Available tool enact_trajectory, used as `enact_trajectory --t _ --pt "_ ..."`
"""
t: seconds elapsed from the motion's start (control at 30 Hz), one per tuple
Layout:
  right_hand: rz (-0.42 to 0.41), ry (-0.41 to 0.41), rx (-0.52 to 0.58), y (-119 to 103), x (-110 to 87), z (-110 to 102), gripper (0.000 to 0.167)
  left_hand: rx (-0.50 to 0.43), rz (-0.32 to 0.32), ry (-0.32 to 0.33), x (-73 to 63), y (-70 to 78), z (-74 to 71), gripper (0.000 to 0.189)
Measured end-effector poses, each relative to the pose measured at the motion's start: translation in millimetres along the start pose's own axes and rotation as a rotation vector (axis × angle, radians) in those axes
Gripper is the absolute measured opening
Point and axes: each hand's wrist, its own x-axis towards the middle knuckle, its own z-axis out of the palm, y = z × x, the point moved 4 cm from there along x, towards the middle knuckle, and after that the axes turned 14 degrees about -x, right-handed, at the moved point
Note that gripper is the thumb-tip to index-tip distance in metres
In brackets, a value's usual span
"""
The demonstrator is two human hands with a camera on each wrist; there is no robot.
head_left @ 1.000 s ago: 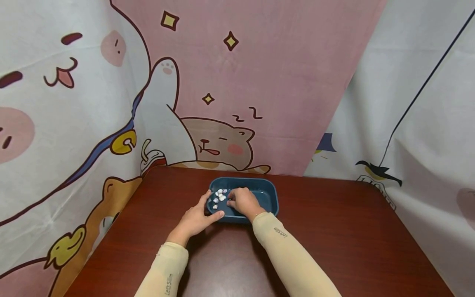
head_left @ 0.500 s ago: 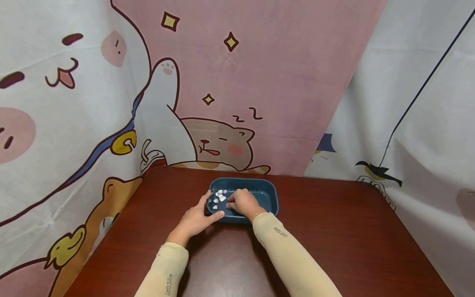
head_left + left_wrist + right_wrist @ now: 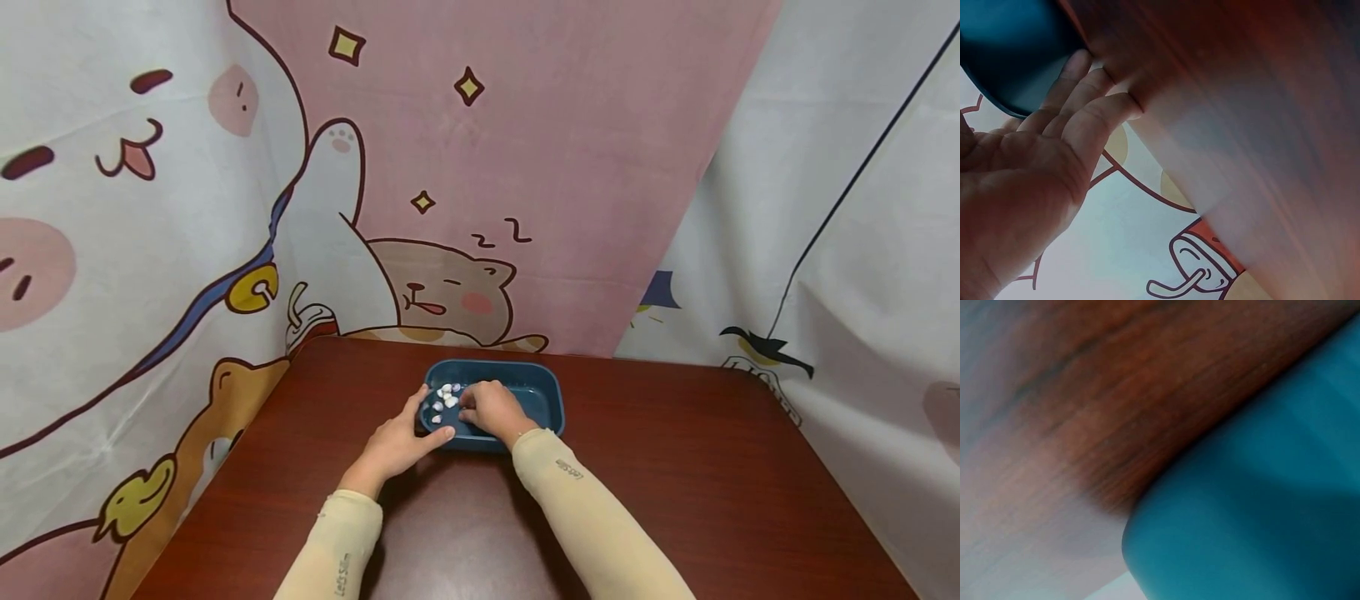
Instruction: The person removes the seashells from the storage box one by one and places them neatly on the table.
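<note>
A dark blue rectangular basin (image 3: 536, 398) sits on the table. Several small white pieces (image 3: 450, 401), some tinged purple, lie in its left part; their kind is too small to tell. My left hand (image 3: 393, 446) rests against the basin's left end, its thumb at the front rim and its fingers stretched along the outer left side. In the left wrist view, the left hand's fingers (image 3: 1094, 119) extend beside the basin wall. My right hand (image 3: 495, 410) reaches inside the basin, fingers bent down just right of the white pieces. Whether anything is between its fingertips is hidden.
The reddish-brown wooden table (image 3: 660, 467) extends around the basin. Behind it hangs a pink and white cloth (image 3: 585, 167) with cartoon animals. The right wrist view shows only the basin's blurred outer wall (image 3: 1241, 512) and the tabletop.
The right hand's fingers have shifted only slightly inside the basin. The left hand stays at the basin's left end, and the white pieces lie as before. The head view has tilted a little.
</note>
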Motion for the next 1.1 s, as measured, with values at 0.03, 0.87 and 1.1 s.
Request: enact_trajectory --t 0.03,0.87,1.1 --pt "-0.002 0.001 0.002 -0.1 0.0 -0.3 0.023 0.001 0.001 0.000 0.3 -0.3 0.2 0.103" --pt "-0.069 -0.050 0.016 0.0 1.2 -1.2 0.020 0.008 -0.014 0.005 3.0 -4.1 -0.2 0.100" --pt "-0.012 0.129 0.116 27.5 -14.4 -36.2 0.023 0.010 -0.027 0.013 3.9 -3.2 -0.1 0.101"
